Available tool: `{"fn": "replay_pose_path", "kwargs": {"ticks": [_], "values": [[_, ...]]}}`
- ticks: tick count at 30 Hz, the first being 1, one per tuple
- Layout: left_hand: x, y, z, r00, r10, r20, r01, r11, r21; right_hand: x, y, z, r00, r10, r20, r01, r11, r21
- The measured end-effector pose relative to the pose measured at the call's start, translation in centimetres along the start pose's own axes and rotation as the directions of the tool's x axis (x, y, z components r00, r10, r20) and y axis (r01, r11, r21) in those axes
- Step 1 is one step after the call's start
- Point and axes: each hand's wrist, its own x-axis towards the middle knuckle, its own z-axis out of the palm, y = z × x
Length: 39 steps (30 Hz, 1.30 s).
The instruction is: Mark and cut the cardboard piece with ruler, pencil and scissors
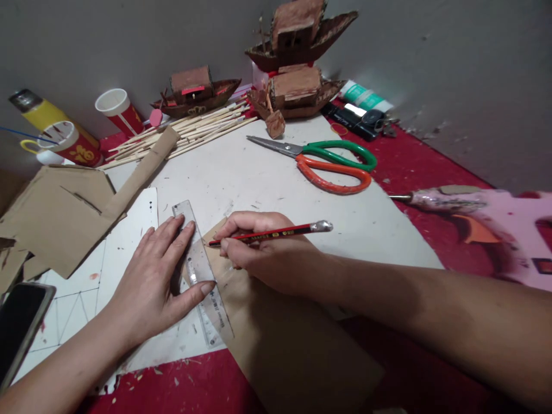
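Note:
My left hand lies with fingers spread, pressing on a clear plastic ruler. The ruler rests slantwise across the left edge of a brown cardboard piece. In my right hand is a red and black pencil, pinched between thumb and fingers. Its tip points left and sits at the ruler's right edge, over the cardboard; whether it touches cannot be made out. The lower part of the cardboard lies in the shadow of my right arm.
Scissors lie beyond my right hand, and a pink glue gun is at right. Cardboard boats and wooden sticks line the back. Cardboard scraps, a phone and paper cups are at left.

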Motion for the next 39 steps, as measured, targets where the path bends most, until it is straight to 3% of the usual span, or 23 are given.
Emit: {"fn": "replay_pose_path", "kwargs": {"ticks": [18, 28, 39], "values": [[-0.14, 0.03, 0.13, 1.0, 0.006, -0.008, -0.006, 1.0, 0.007, 0.41, 0.17, 0.43, 0.999, -0.014, 0.051, 0.011, 0.999, 0.053], [0.06, 0.0, 0.15, 1.0, 0.016, -0.009, -0.016, 1.0, 0.011, 0.49, 0.01, 0.14, 0.995, -0.059, 0.077, 0.063, 0.997, -0.047], [0.01, 0.01, 0.01, 1.0, 0.011, -0.002, -0.011, 1.0, 0.014, 0.4, -0.48, 0.01, 0.993, 0.089, 0.079, -0.084, 0.995, -0.058]]}}
